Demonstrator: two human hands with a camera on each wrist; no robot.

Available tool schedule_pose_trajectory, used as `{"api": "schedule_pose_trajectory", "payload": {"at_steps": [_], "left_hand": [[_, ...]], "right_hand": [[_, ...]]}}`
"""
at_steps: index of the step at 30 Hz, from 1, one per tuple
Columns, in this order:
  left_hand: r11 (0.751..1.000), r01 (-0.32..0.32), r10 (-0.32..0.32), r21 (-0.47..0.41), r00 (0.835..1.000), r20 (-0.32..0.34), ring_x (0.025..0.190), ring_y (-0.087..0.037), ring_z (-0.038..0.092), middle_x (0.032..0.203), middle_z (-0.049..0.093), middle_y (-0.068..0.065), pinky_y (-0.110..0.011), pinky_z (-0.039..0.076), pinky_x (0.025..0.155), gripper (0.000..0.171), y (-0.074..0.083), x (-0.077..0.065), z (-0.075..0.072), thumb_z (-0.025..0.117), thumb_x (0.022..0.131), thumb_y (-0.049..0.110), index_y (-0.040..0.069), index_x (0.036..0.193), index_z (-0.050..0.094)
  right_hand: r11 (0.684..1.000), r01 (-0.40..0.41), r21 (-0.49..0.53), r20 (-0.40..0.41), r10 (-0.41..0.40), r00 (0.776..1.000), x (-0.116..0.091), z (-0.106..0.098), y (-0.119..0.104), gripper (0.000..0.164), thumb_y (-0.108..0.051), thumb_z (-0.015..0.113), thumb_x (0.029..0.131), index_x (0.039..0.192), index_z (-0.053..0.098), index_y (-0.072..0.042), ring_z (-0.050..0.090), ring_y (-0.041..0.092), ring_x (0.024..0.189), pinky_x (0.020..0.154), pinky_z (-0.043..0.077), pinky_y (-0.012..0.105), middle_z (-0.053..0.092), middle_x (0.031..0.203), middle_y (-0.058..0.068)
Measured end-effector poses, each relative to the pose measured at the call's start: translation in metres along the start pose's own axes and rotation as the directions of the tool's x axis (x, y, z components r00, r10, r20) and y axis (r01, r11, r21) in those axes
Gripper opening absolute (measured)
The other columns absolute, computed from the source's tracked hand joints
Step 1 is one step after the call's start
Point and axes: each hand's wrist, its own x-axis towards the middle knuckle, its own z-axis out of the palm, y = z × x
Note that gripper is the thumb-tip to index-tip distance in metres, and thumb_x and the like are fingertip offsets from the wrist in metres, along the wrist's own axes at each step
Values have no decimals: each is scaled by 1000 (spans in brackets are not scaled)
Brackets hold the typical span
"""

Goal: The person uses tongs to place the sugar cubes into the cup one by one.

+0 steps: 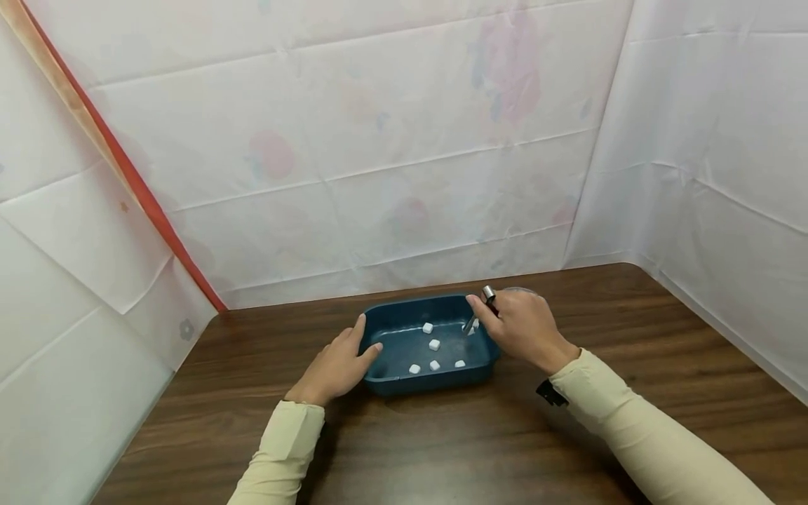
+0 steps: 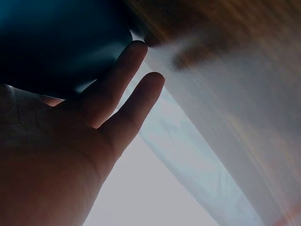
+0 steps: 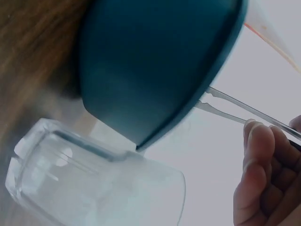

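A dark blue rectangular baking dish point(image 1: 404, 384) stands on the table with several small white cubes point(image 1: 434, 345) scattered on its bottom. At its left end my left hand point(image 1: 337, 365) touches the rim, the thumb reaching over the edge; straight fingers point(image 2: 129, 106) lie along the outer wall in the left wrist view. My right hand point(image 1: 520, 326) grips a pair of metal tongs point(image 3: 244, 112) above the right end of the dish. Inside the dish, the tongs' tips are right at a white cube near the right wall. A clear glass point(image 3: 103, 179) is beside the dish, mostly hidden behind my right hand in the head view.
The dish stands toward the back of a dark wooden table point(image 1: 442, 449). Pale patterned sheeting point(image 1: 379, 140) hangs behind the table and at both sides. A red strip point(image 1: 145, 196) runs down the left corner. A black strap piece point(image 1: 551, 393) sits at my right wrist.
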Motion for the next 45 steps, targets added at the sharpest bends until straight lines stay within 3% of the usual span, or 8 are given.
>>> {"api": "schedule_pose_trajectory", "payload": {"at_steps": [8, 23, 45], "left_hand": [[1000, -4, 4, 3, 1000, 1, 141, -39, 38, 157, 35, -21, -60, 33, 110, 78, -1, -2, 3, 50, 103, 47, 7, 161, 15], [1000, -21, 21, 5, 1000, 4, 142, -38, 37, 157, 34, -21, -59, 33, 111, 78, 3, 4, 3, 50, 104, 46, 7, 161, 16], [1000, -9, 9, 2, 1000, 14, 141, -38, 39, 157, 35, -21, -60, 34, 110, 79, 0, 3, 2, 49, 103, 49, 7, 161, 15]], "right_hand": [[999, -48, 25, 42, 47, 998, -1, -6, 2, 56, -33, 61, 101, 50, 39, -20, 34, 9, 42, 40, 26, 27, 30, 47, -9], [998, -58, 17, 22, 58, 998, -2, -13, 4, 58, -32, 60, 101, 50, 37, -19, 31, 10, 42, 41, 23, 27, 28, 48, -9], [1000, -10, 21, -108, 12, 994, 2, -21, 6, 52, -23, 66, 96, 53, 37, -21, 31, 9, 46, 42, 24, 27, 29, 51, -9]]}}
